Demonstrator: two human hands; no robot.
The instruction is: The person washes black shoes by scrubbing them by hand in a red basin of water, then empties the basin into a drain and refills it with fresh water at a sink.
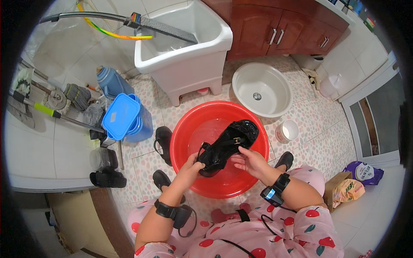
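Observation:
A wet, shiny black sandal point(227, 144) with a small gold-coloured buckle is held tilted above a red basin point(177, 152). The basin has shallow water in it. My left hand point(190, 170) grips the heel end, thumb on top and fingers partly hidden. On the sandal's right side my right hand point(250, 162) has its thumb at the edge, with the fingers loosely curled beside and below it. A second black sandal point(163, 144) rests on the floor, against the basin's left side.
Behind the basin stand a white sink point(185, 64) and a pale washbowl point(262, 88). A small white tub point(287, 131) is at the right. A blue lidded bucket point(140, 124), a thermos point(114, 84) and several mops point(56, 101) line the left. My dark shoes point(161, 178) flank the basin.

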